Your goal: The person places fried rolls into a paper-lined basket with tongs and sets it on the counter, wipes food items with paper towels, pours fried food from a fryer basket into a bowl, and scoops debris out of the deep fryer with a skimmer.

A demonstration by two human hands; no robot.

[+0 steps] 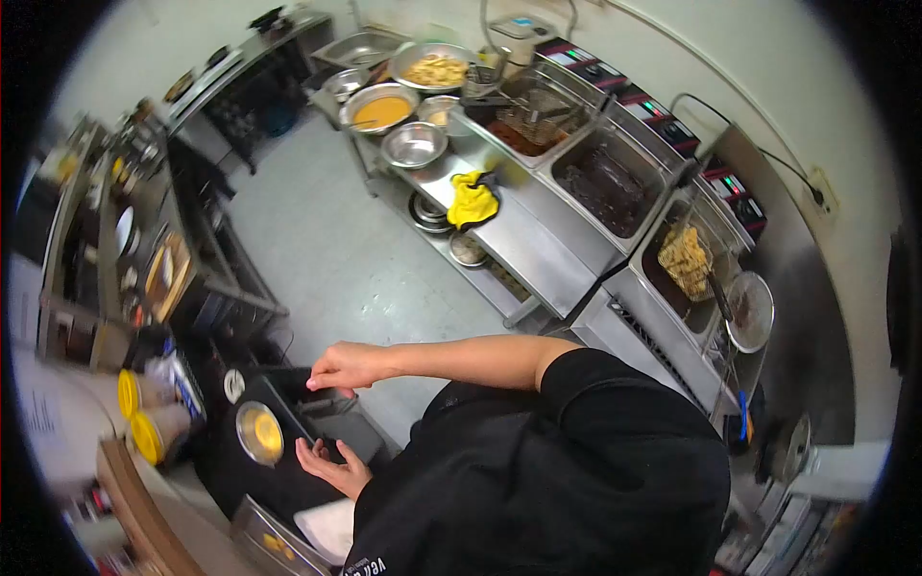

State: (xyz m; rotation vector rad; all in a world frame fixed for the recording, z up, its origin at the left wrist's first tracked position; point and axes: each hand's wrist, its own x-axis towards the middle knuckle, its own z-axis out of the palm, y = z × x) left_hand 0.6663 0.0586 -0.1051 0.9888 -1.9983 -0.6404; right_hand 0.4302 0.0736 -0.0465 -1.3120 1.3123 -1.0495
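My right hand (344, 368) reaches out at the end of the bare forearm, its fingers curled by the far end of a black panel-like edge (286, 405). What it pinches, if anything, is too small to make out. Below it, my left hand (333, 468) is open with fingers spread, close to the near end of the same dark edge. Just beyond its fingertips a round metal bowl (242, 447) holds something yellow, standing on a dark surface (219, 472). A white cloth-like item (327, 528) lies beside my left wrist.
Two yellow-lidded tubs (147, 437) stand left of the bowl. A metal pan (252, 521) with yellow pieces is at the bottom. Right are deep fryers (615, 182), one with a basket of fried food (687, 261). Bowls (415, 145) and a yellow cloth (473, 200) lie on the steel counter.
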